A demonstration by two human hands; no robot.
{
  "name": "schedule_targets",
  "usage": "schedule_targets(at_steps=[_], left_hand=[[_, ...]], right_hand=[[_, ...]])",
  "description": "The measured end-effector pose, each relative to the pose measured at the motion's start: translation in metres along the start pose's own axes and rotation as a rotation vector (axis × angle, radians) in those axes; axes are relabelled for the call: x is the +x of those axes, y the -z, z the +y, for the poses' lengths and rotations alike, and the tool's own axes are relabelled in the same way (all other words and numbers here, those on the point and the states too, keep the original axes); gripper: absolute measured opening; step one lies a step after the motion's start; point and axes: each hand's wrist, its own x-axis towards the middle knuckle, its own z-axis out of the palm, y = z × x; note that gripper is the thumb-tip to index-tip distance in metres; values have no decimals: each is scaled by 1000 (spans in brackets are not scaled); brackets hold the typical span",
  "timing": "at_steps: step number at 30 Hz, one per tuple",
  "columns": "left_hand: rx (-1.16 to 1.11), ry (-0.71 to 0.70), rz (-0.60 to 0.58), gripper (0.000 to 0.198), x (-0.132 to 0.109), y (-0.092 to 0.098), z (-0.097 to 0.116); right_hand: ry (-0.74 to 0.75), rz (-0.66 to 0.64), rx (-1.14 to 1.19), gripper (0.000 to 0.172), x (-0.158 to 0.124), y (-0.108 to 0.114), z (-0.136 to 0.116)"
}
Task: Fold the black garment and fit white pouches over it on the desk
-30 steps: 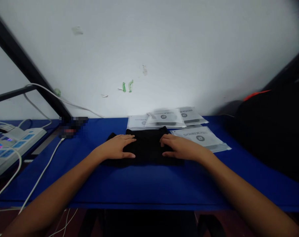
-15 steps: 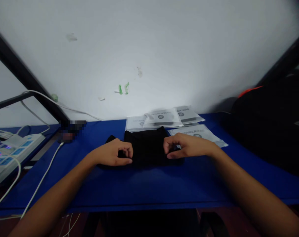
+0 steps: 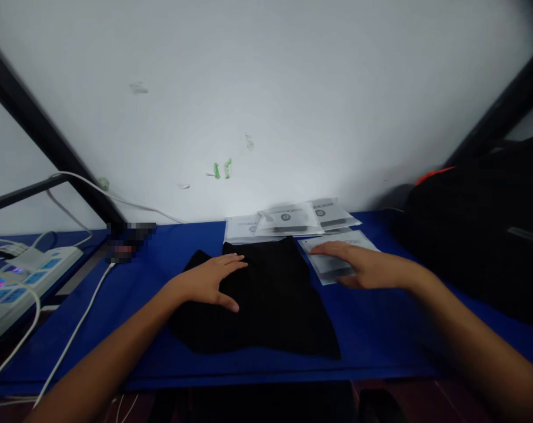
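A piece of black cloth [image 3: 270,299] lies spread on the blue tabletop, its lower edge near the table's front. My left hand [image 3: 211,281] rests on the cloth's left part with the fingers stretched and the thumb apart. To the right of the cloth, my right hand [image 3: 365,265] is over a translucent white plastic bag [image 3: 330,267] with dark print. Its fingers are extended, thumb apart, and nothing shows between them. Whether the right fingertips touch the bag I cannot tell.
Several more printed white bags [image 3: 288,218] lie overlapping against the wall. A large black bag-like object [image 3: 482,235] stands at the right. On the left are a white power strip [image 3: 32,288], white cables [image 3: 79,323] and a blurred-out dark item [image 3: 127,244].
The black cloth has gone from a short folded shape to spread out towards the front edge. Both hands have opened. My right hand has moved right, off the cloth to the bag.
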Motion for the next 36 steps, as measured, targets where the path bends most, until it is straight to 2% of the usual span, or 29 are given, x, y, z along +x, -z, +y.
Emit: schedule_targets(at_steps=[2, 4, 8, 11, 14, 17, 19, 21, 22, 24, 26, 27, 29, 30, 32, 36], left_hand=[[57, 16, -39, 105, 2, -5, -2], [89, -12, -31, 107, 4, -10, -3], [117, -41, -14, 107, 8, -17, 1], [130, -46, -1, 107, 9, -19, 6], [134, -48, 15, 105, 9, -19, 8], [134, -57, 26, 104, 9, -21, 6], [123, -65, 50, 105, 10, -24, 5], [87, -46, 142, 108, 12, -27, 5], [58, -33, 232, 110, 13, -28, 5], [2, -38, 487, 107, 14, -29, 6], [1, -130, 739, 89, 14, -27, 8], [38, -202, 816, 71, 13, -26, 9], [171, -337, 852, 29, 10, -22, 11], [242, -377, 836, 15, 8, -20, 11], [340, -390, 811, 15, 6, -16, 10], [374, -303, 856, 14, 4, -7, 0]], right_hand=[[-67, 38, -164, 85, -13, -10, 21], [-119, 104, -361, 87, -21, -22, 38], [-115, 262, -648, 73, -23, -39, 50], [-142, 292, -730, 58, -24, -35, 45], [-187, 289, -728, 44, -30, -21, 34], [-176, 362, -655, 41, -31, -6, 12], [-112, 439, -606, 44, -24, -2, -10], [-22, 477, -599, 47, -7, -5, -36], [31, 477, -614, 47, 3, -8, -49], [134, 447, -658, 47, 26, -18, -73], [222, 431, -696, 41, 49, -30, -92], [256, 430, -708, 39, 59, -36, -98], [306, 448, -714, 36, 73, -45, -103], [324, 461, -708, 36, 78, -49, -102], [346, 486, -674, 36, 80, -52, -94], [336, 475, -577, 32, 71, -45, -64]])
